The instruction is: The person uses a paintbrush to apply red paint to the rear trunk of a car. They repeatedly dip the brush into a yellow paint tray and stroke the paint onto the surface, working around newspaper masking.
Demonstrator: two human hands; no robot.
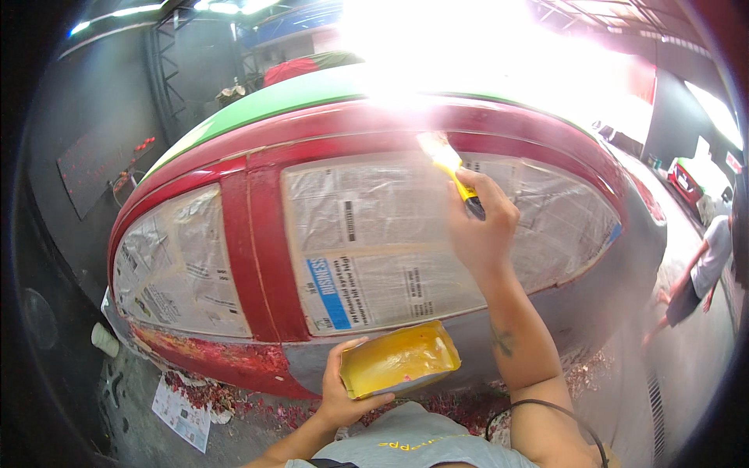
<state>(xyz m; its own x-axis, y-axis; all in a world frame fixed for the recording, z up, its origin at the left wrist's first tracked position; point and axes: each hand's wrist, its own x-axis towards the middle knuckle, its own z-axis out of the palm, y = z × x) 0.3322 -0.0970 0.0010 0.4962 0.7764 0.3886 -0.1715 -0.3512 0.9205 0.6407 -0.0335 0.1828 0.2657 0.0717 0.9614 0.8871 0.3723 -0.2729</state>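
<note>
In front of me stands a red van (pixel 265 265), its windows masked with newspaper (pixel 374 226). My left hand (pixel 341 394) is wrapped round the left end of a yellow rectangular tray (pixel 402 360), held low near my belly; a shiny wet-looking layer lies inside it. Up at the right, my right hand (pixel 485 222) grips a paintbrush (pixel 456 173) with a yellow and black handle. The bristles are raised to the red strip above the window. Glare washes out the bristle tip, so I cannot tell whether it touches the paint.
Flakes of red paint (pixel 234 398) litter the floor along the van's lower side, beside a paper sheet (pixel 181 413). A white cup-like container (pixel 104 340) lies at the left. To the right is another person (pixel 702 269), with a parked vehicle (pixel 686 179) behind.
</note>
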